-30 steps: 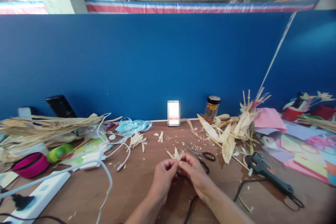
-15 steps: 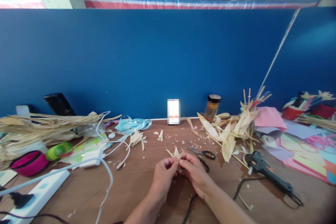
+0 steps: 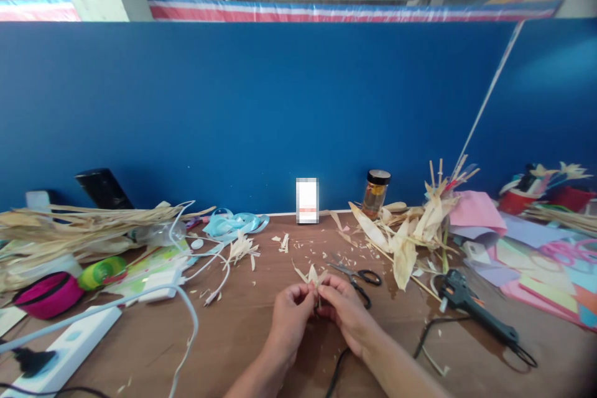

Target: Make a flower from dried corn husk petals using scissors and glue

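Low over the middle of the brown table, my left hand [image 3: 290, 314] and my right hand [image 3: 342, 305] meet, thumbs and fingertips pinched together. Between them they grip a small flower of pale dried corn husk [image 3: 312, 273], its pointed petals sticking up past my fingertips. Its lower end is mostly hidden by the fingers. Just beyond my right hand lies a pair of black-handled scissors [image 3: 361, 277], partly covered by that hand. Small husk scraps [image 3: 284, 242] are scattered on the tabletop in front of both hands.
At right lie a black glue gun [image 3: 480, 308] with its cord, a husk bundle [image 3: 420, 236] and coloured paper [image 3: 536, 273]. A black-lidded jar [image 3: 377, 193] stands by the blue partition [image 3: 280, 106]. On the left are a white power strip [image 3: 69, 348], cables, blue ribbon [image 3: 233, 224] and dried husks [image 3: 84, 224].
Both hands keep hold of the husk flower in nearly the same place, with only slight finger movement. The whole view has shifted a little.
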Demonstrator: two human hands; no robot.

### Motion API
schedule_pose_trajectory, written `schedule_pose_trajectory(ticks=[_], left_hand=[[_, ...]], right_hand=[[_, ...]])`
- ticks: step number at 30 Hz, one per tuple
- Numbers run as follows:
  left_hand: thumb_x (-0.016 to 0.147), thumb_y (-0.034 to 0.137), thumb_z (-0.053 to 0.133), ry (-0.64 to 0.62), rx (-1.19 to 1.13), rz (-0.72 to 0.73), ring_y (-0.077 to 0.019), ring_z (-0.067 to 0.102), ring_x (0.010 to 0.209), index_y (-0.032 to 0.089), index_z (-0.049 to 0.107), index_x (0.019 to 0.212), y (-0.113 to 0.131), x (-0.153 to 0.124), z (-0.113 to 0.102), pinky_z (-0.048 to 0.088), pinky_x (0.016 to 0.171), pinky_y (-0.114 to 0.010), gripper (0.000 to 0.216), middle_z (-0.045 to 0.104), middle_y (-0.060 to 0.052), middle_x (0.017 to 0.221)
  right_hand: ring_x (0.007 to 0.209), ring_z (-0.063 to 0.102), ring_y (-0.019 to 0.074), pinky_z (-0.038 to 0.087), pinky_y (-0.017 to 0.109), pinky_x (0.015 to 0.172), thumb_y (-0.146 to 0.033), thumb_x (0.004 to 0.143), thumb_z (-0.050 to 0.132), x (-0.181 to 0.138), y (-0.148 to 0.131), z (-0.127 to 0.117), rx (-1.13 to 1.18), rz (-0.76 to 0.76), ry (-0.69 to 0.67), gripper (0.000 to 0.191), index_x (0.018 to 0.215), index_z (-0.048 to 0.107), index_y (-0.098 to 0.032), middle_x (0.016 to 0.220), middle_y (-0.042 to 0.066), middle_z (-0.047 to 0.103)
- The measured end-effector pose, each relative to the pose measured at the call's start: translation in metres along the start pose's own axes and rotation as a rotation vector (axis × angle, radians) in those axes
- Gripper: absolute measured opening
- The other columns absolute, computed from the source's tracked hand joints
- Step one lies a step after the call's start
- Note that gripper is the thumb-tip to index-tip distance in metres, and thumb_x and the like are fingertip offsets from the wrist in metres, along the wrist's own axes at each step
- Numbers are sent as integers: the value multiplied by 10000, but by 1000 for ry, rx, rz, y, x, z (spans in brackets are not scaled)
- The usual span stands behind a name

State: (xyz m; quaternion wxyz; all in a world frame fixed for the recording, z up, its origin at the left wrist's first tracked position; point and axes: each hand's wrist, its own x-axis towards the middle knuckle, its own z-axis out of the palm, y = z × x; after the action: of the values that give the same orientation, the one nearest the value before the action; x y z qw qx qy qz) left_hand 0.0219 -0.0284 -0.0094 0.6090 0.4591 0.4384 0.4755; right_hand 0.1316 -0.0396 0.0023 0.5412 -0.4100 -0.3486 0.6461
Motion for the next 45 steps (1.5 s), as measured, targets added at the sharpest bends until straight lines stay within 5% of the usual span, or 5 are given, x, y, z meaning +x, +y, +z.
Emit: schedule_pose_trajectory(ticks=[40, 45], left_hand=[[648, 321, 649, 27, 15, -2, -82, 469, 490, 105, 645, 690, 1, 0, -2, 339, 475, -178, 220, 604, -15, 567], [630, 326, 664, 154, -88, 12, -69, 453, 505, 115, 644, 746, 12, 8, -16, 348, 493, -177, 241, 583, 2, 601]], right_hand=[[598, 508, 89, 391, 175, 521, -237, 681, 596, 1, -3, -1, -97, -26, 7, 90, 729, 571, -166, 690, -18, 574], [694, 532, 128, 409, 190, 526, -330, 723, 564, 5, -17, -14, -225, -176, 186, 199, 857, 572, -183, 820, 21, 584]])
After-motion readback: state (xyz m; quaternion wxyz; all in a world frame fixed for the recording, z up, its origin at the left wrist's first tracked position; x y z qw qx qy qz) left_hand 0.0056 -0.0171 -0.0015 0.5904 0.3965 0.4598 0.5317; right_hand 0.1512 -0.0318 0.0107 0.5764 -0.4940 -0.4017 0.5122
